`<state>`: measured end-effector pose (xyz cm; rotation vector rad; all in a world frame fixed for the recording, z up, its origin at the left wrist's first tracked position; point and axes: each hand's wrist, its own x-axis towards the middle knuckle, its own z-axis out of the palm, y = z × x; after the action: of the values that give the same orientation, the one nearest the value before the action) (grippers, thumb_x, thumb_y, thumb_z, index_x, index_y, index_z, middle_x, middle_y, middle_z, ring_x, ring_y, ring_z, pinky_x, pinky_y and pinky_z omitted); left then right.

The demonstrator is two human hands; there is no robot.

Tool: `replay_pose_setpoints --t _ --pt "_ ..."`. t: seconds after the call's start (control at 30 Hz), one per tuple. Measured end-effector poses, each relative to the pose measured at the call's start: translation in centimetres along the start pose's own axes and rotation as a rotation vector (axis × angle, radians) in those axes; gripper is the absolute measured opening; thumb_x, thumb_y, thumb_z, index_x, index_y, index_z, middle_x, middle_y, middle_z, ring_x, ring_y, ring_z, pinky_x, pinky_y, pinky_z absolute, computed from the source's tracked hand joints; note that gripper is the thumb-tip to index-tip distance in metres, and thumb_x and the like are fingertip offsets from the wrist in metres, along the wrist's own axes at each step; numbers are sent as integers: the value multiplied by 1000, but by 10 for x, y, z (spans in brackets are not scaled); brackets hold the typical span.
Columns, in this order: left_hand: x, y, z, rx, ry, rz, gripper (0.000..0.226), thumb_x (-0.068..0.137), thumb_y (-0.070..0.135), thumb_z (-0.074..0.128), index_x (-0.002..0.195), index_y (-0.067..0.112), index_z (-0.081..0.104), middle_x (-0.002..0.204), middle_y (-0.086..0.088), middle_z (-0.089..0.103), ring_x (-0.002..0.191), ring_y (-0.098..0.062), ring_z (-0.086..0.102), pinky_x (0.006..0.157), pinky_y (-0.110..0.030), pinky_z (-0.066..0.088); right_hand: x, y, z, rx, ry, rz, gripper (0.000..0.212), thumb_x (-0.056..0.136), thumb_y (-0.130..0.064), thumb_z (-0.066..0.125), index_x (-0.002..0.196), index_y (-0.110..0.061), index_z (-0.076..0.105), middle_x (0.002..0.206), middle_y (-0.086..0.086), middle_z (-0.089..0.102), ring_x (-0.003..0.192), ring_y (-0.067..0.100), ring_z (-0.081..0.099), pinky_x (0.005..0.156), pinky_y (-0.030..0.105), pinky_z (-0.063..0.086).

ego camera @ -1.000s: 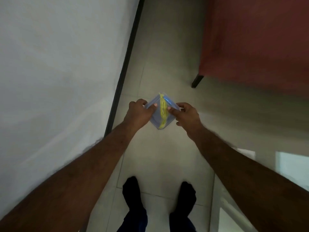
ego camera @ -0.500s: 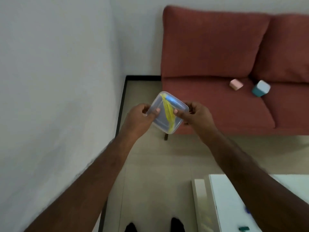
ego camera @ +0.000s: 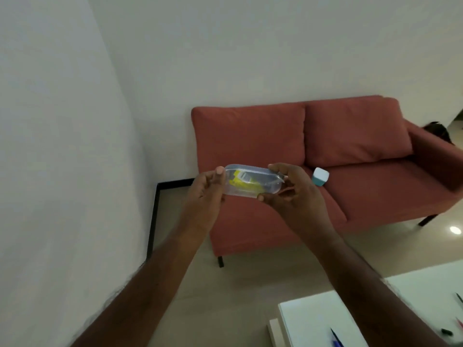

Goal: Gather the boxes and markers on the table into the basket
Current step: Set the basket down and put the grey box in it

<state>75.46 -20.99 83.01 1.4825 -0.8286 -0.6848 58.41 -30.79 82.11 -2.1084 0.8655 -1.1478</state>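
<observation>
A clear plastic box [ego camera: 253, 181] with something yellow inside is held out in front of me at chest height. My left hand [ego camera: 205, 194] grips its left end, thumb up against the side. My right hand [ego camera: 293, 194] holds its right end, fingers curled over the lid and under the base. A white-and-teal box [ego camera: 320, 177] lies on the sofa seat just right of my right hand. A blue marker [ego camera: 335, 340] and other markers [ego camera: 459, 298] lie on the white table [ego camera: 313, 319] at the lower right. No basket is in view.
A red two-seat sofa [ego camera: 250, 136] stands against the far wall, right behind my hands. A white wall runs along my left. A tiled floor lies between the sofa and the table. A dark object [ego camera: 437, 130] sits past the sofa's right arm.
The view has swung up from the floor to the sofa and wall. Both hands have turned the clear box from face-on to nearly edge-on and level.
</observation>
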Motion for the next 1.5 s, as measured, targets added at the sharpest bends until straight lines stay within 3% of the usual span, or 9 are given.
replay_pose_setpoints --t 0.2,0.33,0.5,0.67,0.73,0.8,0.93,1.03,1.5 --pt "-9 19 40 -194 -72 -138 54 80 59 63 110 14 62 101 -9 73 84 -21 74 64 -29 58 -29 6 -36 -145 169 -229 55 69 -8 85 118 -21 61 126 1 59 119 18 56 89 29 54" --pt "-22 9 52 -225 -115 -179 32 87 30 72 114 17 60 109 -7 69 83 -15 73 64 -30 57 -62 6 -47 -193 189 -168 48 73 -9 83 116 -19 65 131 3 54 124 18 53 93 25 54" --pt "-44 4 48 -212 -207 -134 31 89 20 71 118 20 59 108 -1 67 90 -14 72 66 -30 59 -106 -8 -58 -25 166 -14 46 85 -30 70 129 -23 60 143 -2 47 133 12 47 98 23 50" --pt "-67 3 48 -188 -328 -101 30 90 18 70 118 17 59 108 0 68 93 -15 70 64 -24 58 -138 -34 -63 171 293 541 69 82 -57 68 141 -28 46 127 -9 60 112 8 62 93 35 56" --pt "-78 0 57 -176 -378 -93 29 90 18 69 118 16 59 107 0 67 92 -12 69 64 -22 58 -153 -39 -69 265 248 682 58 84 -56 66 134 -29 52 121 -5 65 108 16 65 89 42 58" --pt "-89 -6 70 -143 -436 -85 28 90 20 70 117 17 61 107 1 68 92 -11 69 66 -23 58 -171 -44 -78 352 263 729 38 92 -43 63 125 -24 60 112 2 69 102 21 68 80 38 60" --pt "-110 -20 99 -57 -592 -43 30 91 27 68 120 20 62 108 3 69 97 -13 69 78 -34 60 -206 -35 -97 344 443 829 36 92 -37 66 121 -15 64 100 8 70 86 22 71 72 36 61" --pt "-122 -30 124 3 -706 -21 30 94 26 64 124 21 61 109 4 69 96 -14 68 67 -23 57 -227 -23 -114 358 556 906 33 91 -34 68 116 -13 65 96 9 70 78 22 72 73 39 62" --pt "-184 -84 296 120 -1020 -139 43 95 14 63 137 11 54 118 -9 66 101 -25 67 71 -32 58 -328 53 -218 340 777 1086 38 84 -26 76 116 -10 62 100 14 70 82 25 73 68 33 62"
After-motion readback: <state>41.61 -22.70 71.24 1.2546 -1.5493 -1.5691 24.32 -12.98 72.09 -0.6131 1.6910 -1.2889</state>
